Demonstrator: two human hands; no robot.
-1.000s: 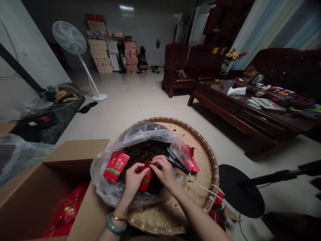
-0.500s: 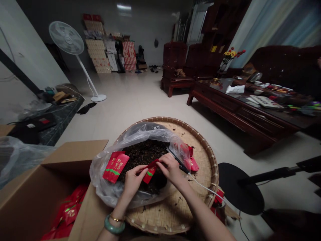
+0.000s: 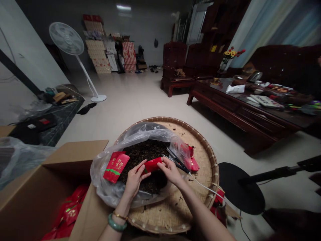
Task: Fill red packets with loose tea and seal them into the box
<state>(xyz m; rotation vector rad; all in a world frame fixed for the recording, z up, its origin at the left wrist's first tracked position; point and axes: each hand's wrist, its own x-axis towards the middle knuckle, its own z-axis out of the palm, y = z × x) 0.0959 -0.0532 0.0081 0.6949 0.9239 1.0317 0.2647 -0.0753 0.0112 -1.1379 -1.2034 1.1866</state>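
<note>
Both my hands hold one small red packet (image 3: 152,165) over a clear plastic bag (image 3: 140,134) of dark loose tea (image 3: 145,152). My left hand (image 3: 134,179) pinches the packet's left end, and my right hand (image 3: 170,170) pinches its right end. The packet lies nearly level. The bag rests on a round woven bamboo tray (image 3: 200,144). A stack of red packets (image 3: 115,166) leans on the bag's left rim. A black sealing tool (image 3: 177,160) with a white cord lies just right of my right hand, with more red packets (image 3: 192,162) beside it.
An open cardboard box (image 3: 37,187) at the lower left holds several red packets (image 3: 67,214). A black round stand base (image 3: 240,190) sits right of the tray. A long dark wooden table (image 3: 250,110) is at the right. A standing fan (image 3: 67,40) is far left.
The red packet has turned from upright to nearly level between my hands and has risen slightly. Both hands stay over the tea bag.
</note>
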